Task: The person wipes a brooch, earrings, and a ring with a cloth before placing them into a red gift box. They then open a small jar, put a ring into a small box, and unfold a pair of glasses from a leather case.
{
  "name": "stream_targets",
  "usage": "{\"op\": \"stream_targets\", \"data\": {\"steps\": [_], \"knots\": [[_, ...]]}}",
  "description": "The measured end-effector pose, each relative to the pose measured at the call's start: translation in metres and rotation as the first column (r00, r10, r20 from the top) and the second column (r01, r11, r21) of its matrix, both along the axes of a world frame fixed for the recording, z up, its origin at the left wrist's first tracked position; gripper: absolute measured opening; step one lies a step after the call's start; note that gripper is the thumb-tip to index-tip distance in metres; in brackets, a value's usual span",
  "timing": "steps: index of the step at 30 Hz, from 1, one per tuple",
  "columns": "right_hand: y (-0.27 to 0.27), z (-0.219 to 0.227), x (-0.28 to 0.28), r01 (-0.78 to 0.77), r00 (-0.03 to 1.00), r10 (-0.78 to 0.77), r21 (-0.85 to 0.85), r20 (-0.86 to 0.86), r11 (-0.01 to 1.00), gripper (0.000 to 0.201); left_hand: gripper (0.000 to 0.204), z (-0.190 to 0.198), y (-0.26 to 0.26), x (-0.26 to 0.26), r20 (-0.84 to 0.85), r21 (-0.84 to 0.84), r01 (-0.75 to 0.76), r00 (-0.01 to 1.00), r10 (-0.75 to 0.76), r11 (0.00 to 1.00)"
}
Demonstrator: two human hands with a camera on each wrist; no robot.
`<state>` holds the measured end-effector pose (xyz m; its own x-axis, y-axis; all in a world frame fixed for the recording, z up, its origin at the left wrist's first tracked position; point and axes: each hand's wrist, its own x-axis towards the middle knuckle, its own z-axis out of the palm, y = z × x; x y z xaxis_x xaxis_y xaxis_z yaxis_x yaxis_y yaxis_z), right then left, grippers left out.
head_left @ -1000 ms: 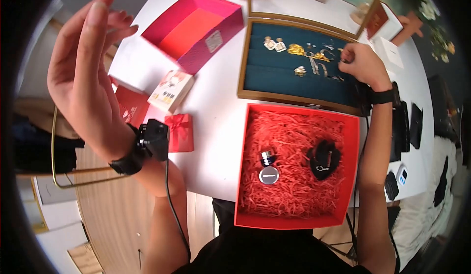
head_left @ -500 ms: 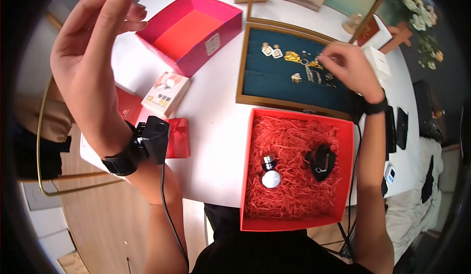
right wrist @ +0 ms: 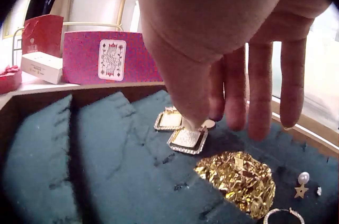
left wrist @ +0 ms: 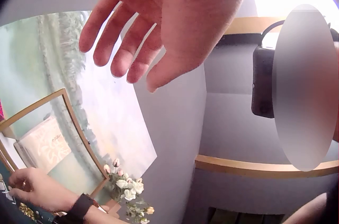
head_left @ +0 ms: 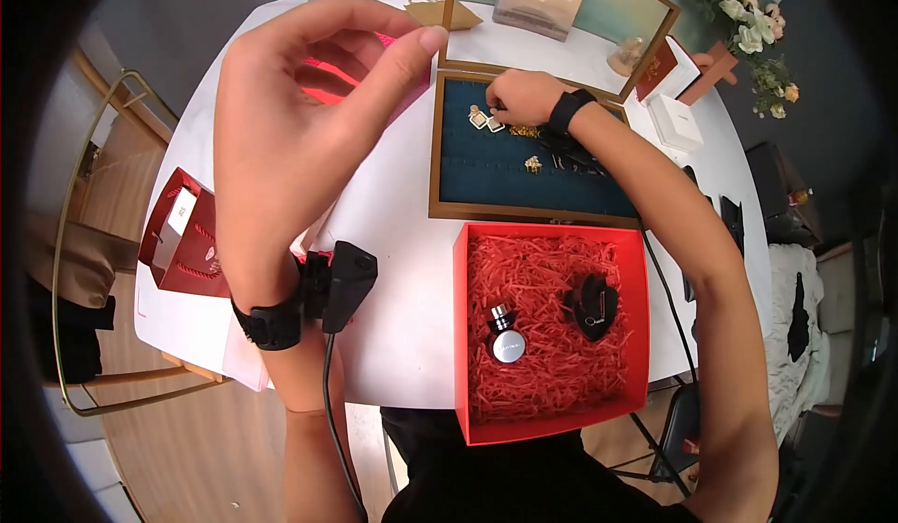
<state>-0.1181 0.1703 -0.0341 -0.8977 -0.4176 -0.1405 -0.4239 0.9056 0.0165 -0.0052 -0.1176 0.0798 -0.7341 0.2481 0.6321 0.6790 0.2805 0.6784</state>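
Note:
My right hand (head_left: pixel 526 100) reaches into the dark teal jewellery case (head_left: pixel 468 181). In the right wrist view its thumb and index finger pinch the top of a square, rhinestone-edged earring (right wrist: pixel 188 140), and the other fingers hang straight. The matching earring (right wrist: pixel 168 119) lies just beside it. A crinkled gold ornament (right wrist: pixel 241 181) sits close under the fingertips. A pearl-and-star earring (right wrist: pixel 301 188) and a sparkly hoop (right wrist: pixel 283 214) are farther right. My left hand (head_left: pixel 290 139) is raised above the table, fingers loosely bent, holding nothing.
Before me stands a red box (head_left: pixel 460 336) of shredded paper, holding a silver-lidded jar (head_left: pixel 509 346) and a black heart-shaped piece (head_left: pixel 599 308). The case's framed lid (head_left: pixel 655 50) stands up behind. A pink box (right wrist: pixel 82 57), red gift bag (head_left: pixel 173 261) and white box (head_left: pixel 675 121) surround it.
My right hand has moved left across the case, from the right-hand pieces to the square earrings. My left hand has swung right, now covering much of the pink box.

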Motion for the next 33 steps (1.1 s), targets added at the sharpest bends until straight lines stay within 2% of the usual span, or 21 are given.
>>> {"op": "stream_targets", "data": {"steps": [3,5,9,11,15,17,20,21,22,24,25,26,28,29,30,32,33], "knots": [[0.004,-0.011,-0.009,-0.040,0.999,0.040,0.044,0.000,0.998,0.023,0.018,0.001,-0.005,-0.003,-0.049,-0.027,-0.017,0.999,0.016,0.999],[0.002,-0.001,-0.006,0.091,0.994,-0.087,-0.074,0.059,0.993,0.019,0.019,0.001,-0.006,-0.004,-0.056,-0.012,-0.023,0.998,0.023,1.000],[0.010,-0.006,-0.009,0.126,0.991,-0.118,-0.165,0.061,0.978,0.017,0.019,0.003,-0.003,-0.002,-0.042,-0.011,-0.016,0.999,0.015,1.000],[0.014,-0.010,-0.011,0.162,0.984,-0.134,-0.274,0.117,0.948,0.017,0.019,0.004,-0.001,-0.002,-0.040,-0.025,-0.022,0.999,0.021,0.999],[0.016,-0.014,-0.011,0.195,0.978,-0.160,-0.299,0.137,0.934,0.018,0.019,0.004,-0.002,-0.002,-0.008,-0.011,-0.019,1.000,0.018,1.000],[0.013,-0.012,-0.010,0.166,0.985,-0.148,-0.255,0.090,0.952,0.020,0.019,0.003,-0.002,-0.003,-0.051,-0.021,-0.005,0.999,0.004,1.000],[0.014,-0.008,-0.007,0.157,0.987,-0.143,-0.248,0.074,0.956,0.025,0.019,0.001,-0.002,-0.003,-0.036,-0.011,0.002,0.999,-0.003,1.000],[0.018,-0.009,-0.004,0.133,0.990,-0.138,-0.255,0.002,0.958,0.026,0.019,0.001,-0.001,-0.002,-0.037,-0.009,0.015,0.999,-0.015,1.000],[0.025,-0.008,-0.004,0.145,0.989,-0.150,-0.253,-0.001,0.956,0.026,0.019,0.002,-0.001,-0.001,-0.021,-0.025,0.004,1.000,-0.004,1.000],[0.036,0.000,-0.004,0.161,0.971,-0.031,-0.561,0.235,0.812,0.024,0.019,0.002,0.001,0.000,-0.004,-0.038,-0.008,1.000,0.008,0.999],[0.041,0.003,0.002,0.118,0.982,-0.011,-0.568,0.189,0.814,0.021,0.020,0.001,0.001,0.000,-0.001,-0.025,0.005,1.000,-0.005,1.000],[0.046,0.005,0.009,0.119,0.982,-0.012,-0.567,0.190,0.815,0.021,0.020,0.001,0.001,0.000,0.003,-0.012,0.017,1.000,-0.017,1.000],[0.046,0.016,0.029,0.031,0.996,-0.002,-0.308,0.093,0.951,0.019,0.020,0.001,0.002,-0.001,0.003,-0.020,0.019,1.000,-0.019,1.000],[0.043,0.019,0.035,0.070,0.990,-0.044,-0.192,0.135,0.979,0.024,0.020,0.000,0.003,-0.002,0.003,-0.030,0.023,1.000,-0.023,0.999],[0.045,0.016,0.041,0.076,0.989,-0.050,-0.192,0.137,0.979,0.024,0.020,0.000,0.004,-0.002,0.005,-0.029,0.028,1.000,-0.028,0.999],[0.047,0.009,0.050,-0.124,0.992,0.124,-0.088,-0.002,0.988,0.035,0.021,-0.002,0.007,-0.002,0.005,-0.043,0.048,0.999,-0.048,0.998],[0.046,0.006,0.051,-0.110,0.993,0.113,-0.068,0.035,0.992,0.044,0.021,-0.003,0.009,-0.001,0.010,-0.045,0.055,0.998,-0.054,0.997]]}}
